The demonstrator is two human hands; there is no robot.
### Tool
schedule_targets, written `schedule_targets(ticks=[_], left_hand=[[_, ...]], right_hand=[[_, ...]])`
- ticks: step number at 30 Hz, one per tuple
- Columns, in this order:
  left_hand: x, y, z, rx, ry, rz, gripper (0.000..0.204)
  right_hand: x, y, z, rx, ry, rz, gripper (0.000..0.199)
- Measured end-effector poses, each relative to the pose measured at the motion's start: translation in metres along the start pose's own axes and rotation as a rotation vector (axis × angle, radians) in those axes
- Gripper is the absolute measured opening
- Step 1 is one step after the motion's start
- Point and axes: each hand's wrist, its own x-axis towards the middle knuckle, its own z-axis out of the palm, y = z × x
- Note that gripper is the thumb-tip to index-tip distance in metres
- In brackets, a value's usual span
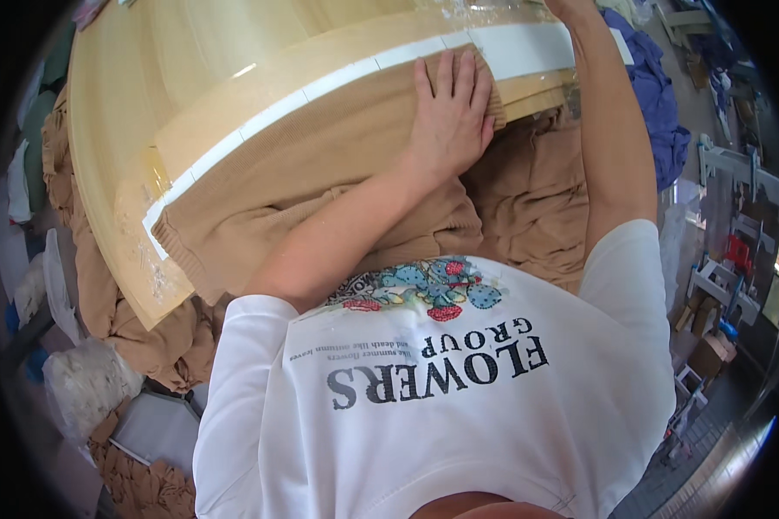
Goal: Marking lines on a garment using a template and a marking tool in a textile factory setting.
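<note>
A brown knitted garment [320, 147] lies along the near edge of a wooden table, with ribbed bands at both its ends. My left hand [450, 117] rests flat on its right end, fingers stretched out toward the far edge of the knit. Beneath that far edge runs a white strip [260, 124] with thin cross marks, taped to the table. My right arm reaches forward to the top of the picture. Only the base of my right hand [566, 7] shows there; its fingers are cut off by the frame.
The pale wooden table [190, 69] has clear tape over parts of its surface. More brown knitwear [532, 190] hangs at its near side and at the left. Purple-blue cloth [658, 104] is heaped at the right. A plastic bag [86, 381] stands at the lower left.
</note>
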Motion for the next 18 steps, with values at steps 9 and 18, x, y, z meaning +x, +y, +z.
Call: schedule_targets(ticks=[9, 18], left_hand=[[0.001, 0.006, -0.002, 0.037, -0.041, -0.005, 0.053], [-0.001, 0.004, -0.005, 0.014, -0.070, -0.017, 0.055]], right_hand=[[-0.087, -0.008, 0.007, 0.550, 0.559, -0.107, 0.017], [-0.154, 0.018, 0.045, 0.445, 0.234, -0.123, 0.011]])
